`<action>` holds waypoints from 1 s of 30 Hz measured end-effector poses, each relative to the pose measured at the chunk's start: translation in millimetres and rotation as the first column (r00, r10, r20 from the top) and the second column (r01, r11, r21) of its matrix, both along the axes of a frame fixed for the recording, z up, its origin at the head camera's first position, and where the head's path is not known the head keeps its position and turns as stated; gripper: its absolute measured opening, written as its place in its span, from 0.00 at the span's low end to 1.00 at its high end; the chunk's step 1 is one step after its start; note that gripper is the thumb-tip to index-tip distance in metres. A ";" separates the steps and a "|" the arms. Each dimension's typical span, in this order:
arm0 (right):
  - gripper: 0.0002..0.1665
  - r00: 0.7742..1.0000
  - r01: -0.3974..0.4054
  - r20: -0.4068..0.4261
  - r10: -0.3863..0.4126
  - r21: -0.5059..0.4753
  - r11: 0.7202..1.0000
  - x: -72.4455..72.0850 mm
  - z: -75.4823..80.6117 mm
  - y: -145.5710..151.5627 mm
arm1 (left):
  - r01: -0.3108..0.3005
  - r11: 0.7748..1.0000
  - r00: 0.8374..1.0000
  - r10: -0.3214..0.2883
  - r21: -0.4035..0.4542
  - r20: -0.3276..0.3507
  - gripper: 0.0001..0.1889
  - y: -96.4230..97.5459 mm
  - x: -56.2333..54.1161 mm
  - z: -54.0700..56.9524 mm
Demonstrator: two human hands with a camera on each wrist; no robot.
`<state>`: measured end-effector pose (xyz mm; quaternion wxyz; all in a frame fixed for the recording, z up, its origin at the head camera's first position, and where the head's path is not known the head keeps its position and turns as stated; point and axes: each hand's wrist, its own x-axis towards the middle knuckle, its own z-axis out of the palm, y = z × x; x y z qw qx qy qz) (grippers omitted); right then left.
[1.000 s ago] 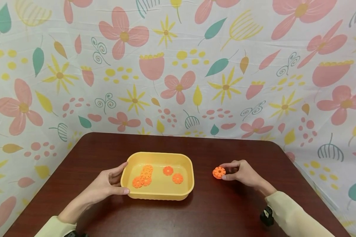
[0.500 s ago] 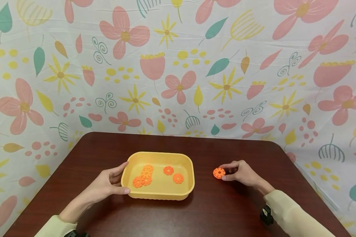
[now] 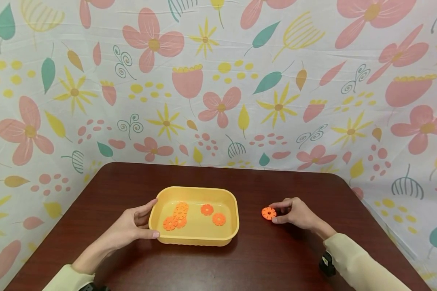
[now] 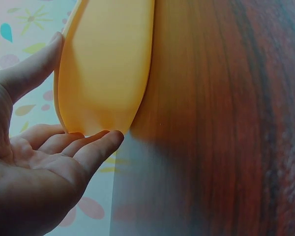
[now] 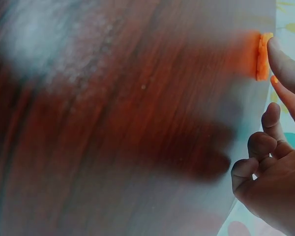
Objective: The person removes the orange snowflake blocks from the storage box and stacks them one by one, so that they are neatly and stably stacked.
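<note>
A yellow plastic tray [image 3: 193, 238] stands on the dark table, its left end held by my left hand [image 3: 125, 230]. In the left wrist view the thumb and fingers [image 4: 96, 152] spread across that end of the tray [image 4: 105, 64]. Several orange notched interlocking discs [image 3: 180, 213] lie inside, some overlapping at the left and two apart at the right. To the right of the tray, my right hand [image 3: 299, 214] pinches a small stack of orange interlocking discs [image 3: 268, 213] between thumb and index finger. The right wrist view shows this stack [image 5: 262, 56] edge-on, low at the tabletop; its other fingers curl loosely.
The dark wood table [image 3: 247, 262] has rounded far corners. Behind it hangs a white cloth [image 3: 218, 52] printed with flowers and leaves. A dark device [image 3: 327, 263] is strapped at the right wrist, by the pale sleeve [image 3: 360, 258].
The orange discs at my right hand now look more evenly stacked; earlier the lower one stuck out at the left. The left hand and tray stay in place.
</note>
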<state>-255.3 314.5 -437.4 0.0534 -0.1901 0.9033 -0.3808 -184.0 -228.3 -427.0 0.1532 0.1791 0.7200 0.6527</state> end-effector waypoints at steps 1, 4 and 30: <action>0.27 1.000 0.000 -0.001 0.000 0.004 1.000 -0.1 -0.3 0.1 | -0.001 1.000 1.000 0.001 -0.001 0.000 0.56 0.0 0.0 0.0; 0.27 1.000 -0.006 -0.004 0.006 0.011 1.000 -0.2 -1.3 0.5 | -0.001 1.000 1.000 0.001 -0.003 -0.001 0.56 0.0 0.2 -0.2; 0.28 1.000 -0.013 -0.009 0.013 0.031 0.999 -0.8 -2.0 0.5 | -0.001 1.000 1.000 0.001 -0.002 -0.005 0.55 0.2 0.6 0.4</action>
